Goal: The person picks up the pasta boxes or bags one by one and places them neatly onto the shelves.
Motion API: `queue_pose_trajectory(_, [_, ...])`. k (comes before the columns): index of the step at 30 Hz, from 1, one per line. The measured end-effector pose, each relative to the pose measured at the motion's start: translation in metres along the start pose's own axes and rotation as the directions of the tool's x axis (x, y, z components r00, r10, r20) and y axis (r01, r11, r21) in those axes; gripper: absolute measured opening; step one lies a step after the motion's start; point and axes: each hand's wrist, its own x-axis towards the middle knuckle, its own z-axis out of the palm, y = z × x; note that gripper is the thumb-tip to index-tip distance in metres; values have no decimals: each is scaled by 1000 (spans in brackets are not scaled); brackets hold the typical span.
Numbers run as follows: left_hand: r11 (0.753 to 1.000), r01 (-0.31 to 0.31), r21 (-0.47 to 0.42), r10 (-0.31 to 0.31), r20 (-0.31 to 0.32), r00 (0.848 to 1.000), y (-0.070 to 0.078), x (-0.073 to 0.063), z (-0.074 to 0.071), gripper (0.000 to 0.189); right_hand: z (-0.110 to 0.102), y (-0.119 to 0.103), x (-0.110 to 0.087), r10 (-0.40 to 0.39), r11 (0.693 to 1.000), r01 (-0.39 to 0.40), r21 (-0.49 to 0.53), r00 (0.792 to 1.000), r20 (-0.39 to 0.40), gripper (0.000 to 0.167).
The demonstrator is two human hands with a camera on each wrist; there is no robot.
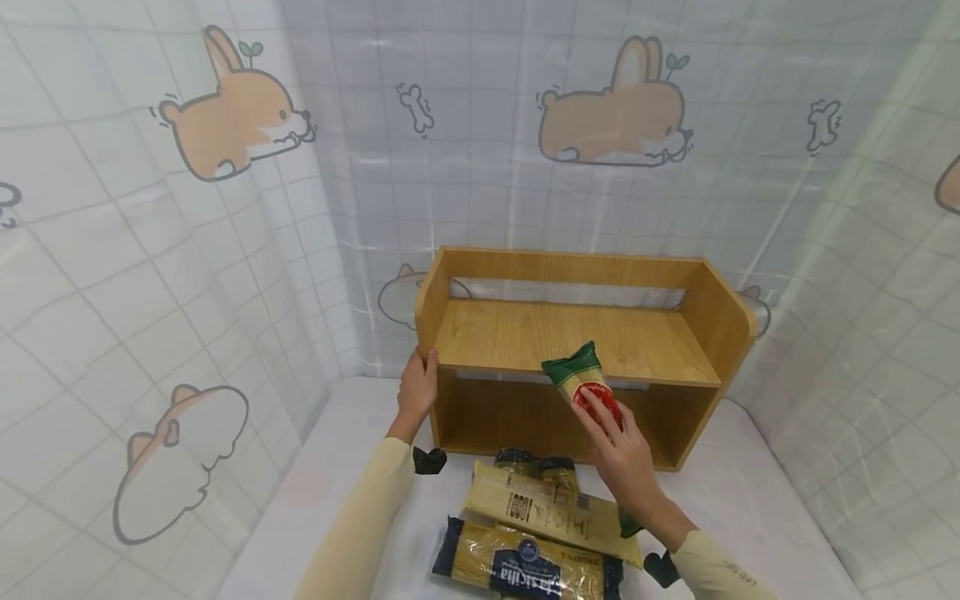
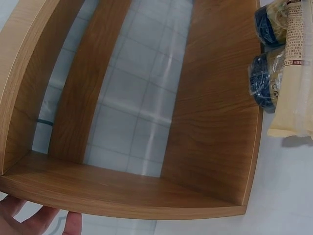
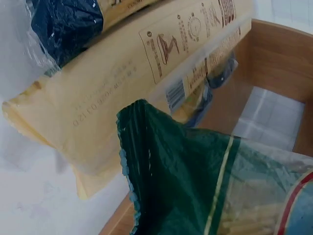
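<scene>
My right hand [image 1: 624, 457] grips a clear pasta packet [image 1: 585, 379] with green ends and a red label, tilted in front of the wooden shelf [image 1: 570, 333]. In the right wrist view the green end of the pasta packet [image 3: 181, 161] fills the lower middle; the hand itself is out of that frame. At the shelf's left side panel, my left hand [image 1: 417, 387] touches the outer face near the front edge. Its fingertips [image 2: 73, 223] show against that panel in the left wrist view.
Below the shelf on the white surface lie a beige packet [image 1: 547, 510] and a blue-ended spaghetti packet [image 1: 528, 565]. Two dark-topped packets [image 1: 514, 458] sit behind them, near the shelf's lower front edge. Patterned curtains [image 1: 480, 183] surround the area.
</scene>
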Motion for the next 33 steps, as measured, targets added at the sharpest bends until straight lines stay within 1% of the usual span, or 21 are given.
queue_pose_trajectory(2, [1000,-10,6,10,-4,1000,-1,0,0,54,-1,2,1,8,1000,-8,1,1000,-2,83])
queue_pose_trajectory(9, [1000,8,11,-8,-1,1000,-1,-1,0,55,-3,10,2,14,1000,-14,6,1000,-26,81])
queue_pose_trajectory(15, [1000,-11,9,11,-6,1000,0,-1,0,54,-8,20,9,11,1000,-10,15,998,-68,77])
queue_pose_trajectory(19, [1000,-22,16,22,-4,1000,-1,-2,-1,55,-13,25,14,10,1000,-11,-6,998,-65,76])
queue_pose_trajectory(22, [999,-29,14,29,4,1000,0,-3,-3,56,-18,29,17,27,1000,-28,-12,998,-57,77])
queue_pose_trajectory(29, [1000,-28,9,28,10,1000,1,-3,-4,57,-24,37,26,42,999,-45,-22,994,-100,81])
queue_pose_trajectory(33, [1000,-29,11,29,7,1000,0,-1,-2,55,-26,42,29,67,997,-70,-28,994,-84,78])
